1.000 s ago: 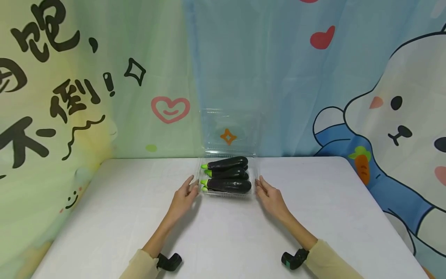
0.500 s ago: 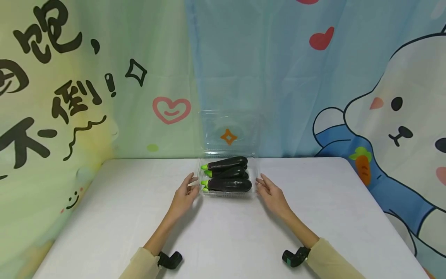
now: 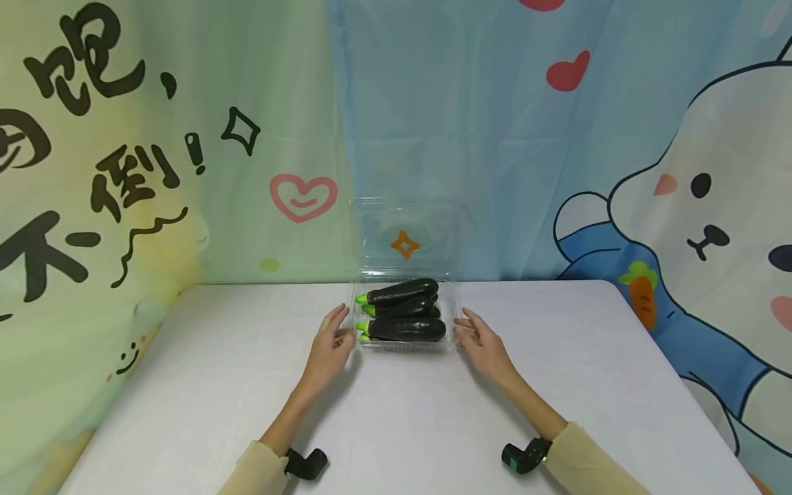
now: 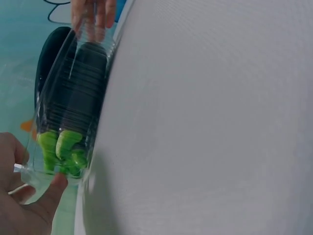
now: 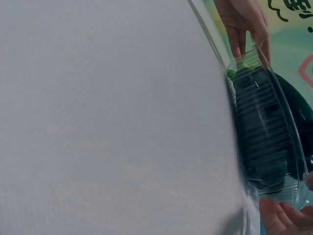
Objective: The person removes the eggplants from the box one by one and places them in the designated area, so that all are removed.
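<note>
A clear plastic clamshell container (image 3: 450, 328) sits at the back middle of the table, its lid (image 3: 433, 234) raised upright behind it. Several glossy dark eggplants (image 3: 408, 329) with green stems lie crosswise in its base, stems to the left. My left hand (image 3: 331, 344) holds the container's left end, thumb low against the wall and fingers at the rim in the left wrist view. At the opposite end my right hand (image 3: 485, 349) holds the right side; its fingers (image 5: 274, 215) touch the ribbed wall from below, with the thumb at the rim.
A white cloth covers the table (image 3: 408, 419). Right behind its far edge hangs a printed curtain (image 3: 526, 172) with cartoon figures and lettering. Black wrist cameras (image 3: 307, 465) stick out inward from both sleeves.
The container and eggplants stay in place. My left fingers have shifted slightly back along the container's side; my right hand has barely moved.
</note>
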The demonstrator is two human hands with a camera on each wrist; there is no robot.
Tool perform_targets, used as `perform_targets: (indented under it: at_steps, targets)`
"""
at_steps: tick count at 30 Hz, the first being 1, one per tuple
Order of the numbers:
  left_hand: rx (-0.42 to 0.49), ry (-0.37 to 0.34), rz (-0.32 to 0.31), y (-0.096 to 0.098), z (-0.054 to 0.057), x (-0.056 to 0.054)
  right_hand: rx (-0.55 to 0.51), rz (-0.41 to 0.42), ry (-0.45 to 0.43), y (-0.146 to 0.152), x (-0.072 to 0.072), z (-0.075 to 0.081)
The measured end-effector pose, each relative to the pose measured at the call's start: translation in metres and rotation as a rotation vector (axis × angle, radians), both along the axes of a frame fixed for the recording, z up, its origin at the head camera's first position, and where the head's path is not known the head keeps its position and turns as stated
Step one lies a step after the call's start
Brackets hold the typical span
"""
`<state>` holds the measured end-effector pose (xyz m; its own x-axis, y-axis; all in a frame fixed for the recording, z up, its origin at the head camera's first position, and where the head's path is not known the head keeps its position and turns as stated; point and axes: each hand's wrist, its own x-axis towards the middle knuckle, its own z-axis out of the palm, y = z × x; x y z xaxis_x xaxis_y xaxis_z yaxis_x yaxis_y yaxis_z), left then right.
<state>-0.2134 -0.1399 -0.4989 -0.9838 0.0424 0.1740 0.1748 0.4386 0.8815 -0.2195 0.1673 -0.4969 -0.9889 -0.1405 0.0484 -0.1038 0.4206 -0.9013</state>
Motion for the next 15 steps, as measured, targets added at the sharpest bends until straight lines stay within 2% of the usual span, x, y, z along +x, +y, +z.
perform_targets:
  at_steps: [3,6,8,11,15]
  targets:
    - [0.002,0.013,0.002,0.001,-0.002,0.000,0.066,-0.030,0.057,0.001,0.000,0.003]
    - [0.007,0.021,0.001,0.003,-0.001,0.001,0.135,-0.068,0.158,0.000,0.000,0.010]
    - [0.012,0.023,0.001,0.003,0.000,0.002,0.152,-0.063,0.238,-0.002,-0.001,0.016]
    - [0.014,0.031,-0.001,0.004,0.001,0.002,0.173,-0.001,0.351,-0.009,-0.002,0.025]
    - [0.009,0.055,-0.004,0.006,0.000,0.000,0.217,0.136,0.460,-0.022,-0.003,0.034]
